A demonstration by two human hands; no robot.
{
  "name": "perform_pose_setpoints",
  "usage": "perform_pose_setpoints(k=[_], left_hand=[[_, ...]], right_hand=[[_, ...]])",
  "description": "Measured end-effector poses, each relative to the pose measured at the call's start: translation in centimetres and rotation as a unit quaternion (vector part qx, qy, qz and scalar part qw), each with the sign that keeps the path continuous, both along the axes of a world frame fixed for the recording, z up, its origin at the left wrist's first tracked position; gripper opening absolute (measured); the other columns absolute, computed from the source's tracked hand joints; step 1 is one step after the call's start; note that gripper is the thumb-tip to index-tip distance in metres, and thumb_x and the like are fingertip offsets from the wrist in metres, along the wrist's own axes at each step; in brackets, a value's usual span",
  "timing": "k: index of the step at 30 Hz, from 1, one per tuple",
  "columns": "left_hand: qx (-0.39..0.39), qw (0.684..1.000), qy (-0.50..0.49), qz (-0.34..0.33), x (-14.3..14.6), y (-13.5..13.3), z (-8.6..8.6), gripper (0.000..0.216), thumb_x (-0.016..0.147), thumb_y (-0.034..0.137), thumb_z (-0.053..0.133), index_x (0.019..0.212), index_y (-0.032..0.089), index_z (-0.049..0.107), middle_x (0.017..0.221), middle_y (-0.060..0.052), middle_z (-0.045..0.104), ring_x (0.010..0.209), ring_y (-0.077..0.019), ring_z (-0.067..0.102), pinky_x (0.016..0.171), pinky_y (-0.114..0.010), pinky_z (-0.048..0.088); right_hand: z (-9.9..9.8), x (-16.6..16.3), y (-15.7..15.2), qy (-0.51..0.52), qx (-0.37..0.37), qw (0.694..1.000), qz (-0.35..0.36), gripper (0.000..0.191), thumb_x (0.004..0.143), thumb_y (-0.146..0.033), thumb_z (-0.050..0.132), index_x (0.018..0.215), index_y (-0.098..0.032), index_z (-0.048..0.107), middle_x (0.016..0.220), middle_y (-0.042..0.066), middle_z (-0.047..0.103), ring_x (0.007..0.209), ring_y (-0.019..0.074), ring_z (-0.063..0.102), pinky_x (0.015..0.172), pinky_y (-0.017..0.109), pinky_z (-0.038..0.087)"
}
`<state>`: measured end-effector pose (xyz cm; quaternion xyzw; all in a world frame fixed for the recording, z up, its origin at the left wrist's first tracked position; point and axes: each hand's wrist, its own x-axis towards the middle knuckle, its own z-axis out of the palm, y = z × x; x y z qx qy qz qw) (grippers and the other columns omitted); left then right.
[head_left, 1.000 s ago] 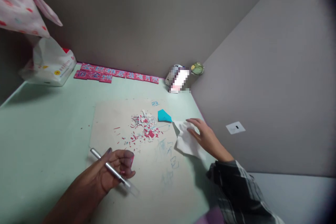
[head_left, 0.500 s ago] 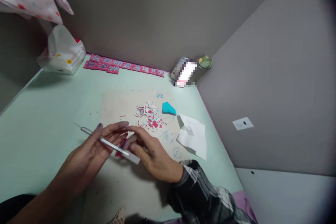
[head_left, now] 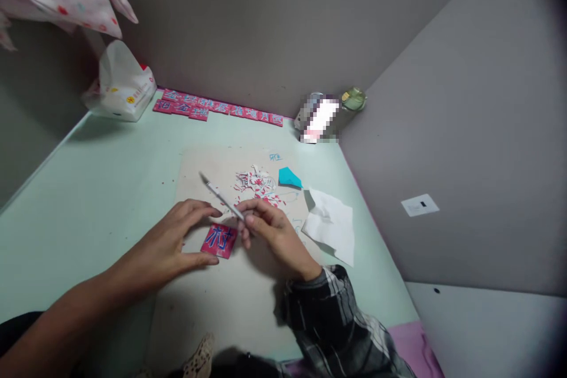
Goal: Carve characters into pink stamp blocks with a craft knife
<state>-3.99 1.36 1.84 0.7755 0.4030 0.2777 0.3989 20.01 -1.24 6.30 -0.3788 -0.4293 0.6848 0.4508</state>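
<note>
A small red card with a blue character lies on a beige mat. My left hand rests on the mat with thumb and forefinger spread around the card's left side, touching it. My right hand is closed on a thin silver craft knife, whose tip points up and to the left, above the card. A heap of red and white paper scraps lies just beyond the hands.
A teal paper piece and a white tissue lie right of the scraps. A row of red cards lines the back wall, beside a white plastic bag. A jar sits in the corner. Grey walls close in behind and to the right.
The knife passed from my left hand to my right hand. The red card now lies flat on the mat, and my left hand has come down beside it.
</note>
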Motion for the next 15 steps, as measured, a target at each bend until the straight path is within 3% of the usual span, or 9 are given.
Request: perform_pose_setpoints(k=[4,7,11,15], left_hand=[[0.11,0.989,0.097,-0.027,-0.4,0.2,-1.6,0.051,0.085,0.03,0.076,0.133,0.024,0.063,0.138,-0.013,0.061,0.132,-0.037,0.054,0.11,-0.054,0.047],[0.117,0.99,0.069,-0.018,0.2,-0.1,-1.2,0.034,0.087,0.029,0.073,0.12,0.024,0.068,0.134,-0.012,0.065,0.132,-0.0368,0.054,0.112,-0.053,0.044],[-0.004,0.998,-0.033,0.058,1.2,-0.5,0.8,0.034,0.087,0.037,0.077,0.118,0.026,0.07,0.121,-0.011,0.071,0.113,-0.0327,0.067,0.1,-0.042,0.053],[-0.169,0.966,-0.132,0.148,2.2,-0.9,2.5,0.047,0.076,0.04,0.086,0.116,0.025,0.067,0.105,-0.009,0.074,0.091,-0.0279,0.074,0.085,-0.036,0.059]], right_hand=[[0.0,0.7,0.7,0.01,-0.009,0.998,-0.067,0.023,0.093,-0.036,0.075,0.11,-0.022,0.072,0.081,-0.002,0.065,0.064,0.0109,0.055,0.062,0.026,0.047],[-0.2,0.4,1.0,0.033,-0.054,0.997,-0.055,0.024,0.088,-0.035,0.079,0.105,-0.021,0.071,0.087,0.001,0.068,0.062,0.0097,0.052,0.053,0.022,0.038],[-0.1,0.0,1.1,0.022,-0.085,0.995,-0.057,0.025,0.092,-0.041,0.075,0.103,-0.02,0.07,0.082,-0.001,0.066,0.055,0.0073,0.038,0.046,0.02,0.019],[0.0,0.1,1.3,0.019,-0.077,0.993,-0.09,0.03,0.091,-0.045,0.074,0.105,-0.018,0.073,0.064,-0.007,0.05,0.051,0.0073,0.025,0.045,0.021,0.013]])
